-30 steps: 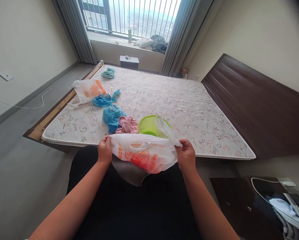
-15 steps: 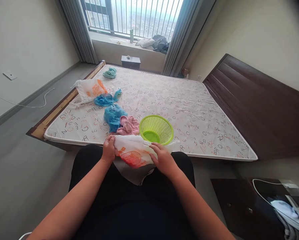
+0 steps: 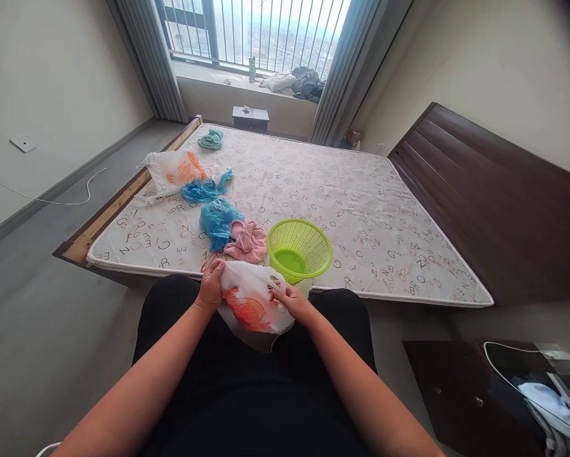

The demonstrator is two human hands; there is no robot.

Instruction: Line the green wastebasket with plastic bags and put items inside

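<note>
A white plastic bag (image 3: 249, 292) with orange-red print hangs between my hands, above my lap. My left hand (image 3: 212, 285) is closed on its left side. On the right, the fingers of my right hand (image 3: 289, 301) are closed on the bag near a handle loop. Just beyond the bag, a lime-green plastic basket (image 3: 300, 249) stands on the mattress (image 3: 361, 203), with no contents visible. Left of the basket lies a crumpled pink cloth (image 3: 247, 241), against a blue plastic bag (image 3: 218, 222).
Farther left on the mattress are a second blue bag (image 3: 202, 189), another white printed bag (image 3: 173, 171) and a teal cloth (image 3: 211, 139). A wooden bed frame edge (image 3: 118, 203) runs along the left, and a dark headboard (image 3: 485, 190) rises at right. A dark cabinet (image 3: 449, 381) stands lower right.
My right hand has moved left and slightly down, from lying spread on the bag to gripping it by the handle. The bag has gone from stretched flat to bunched and rounder.
</note>
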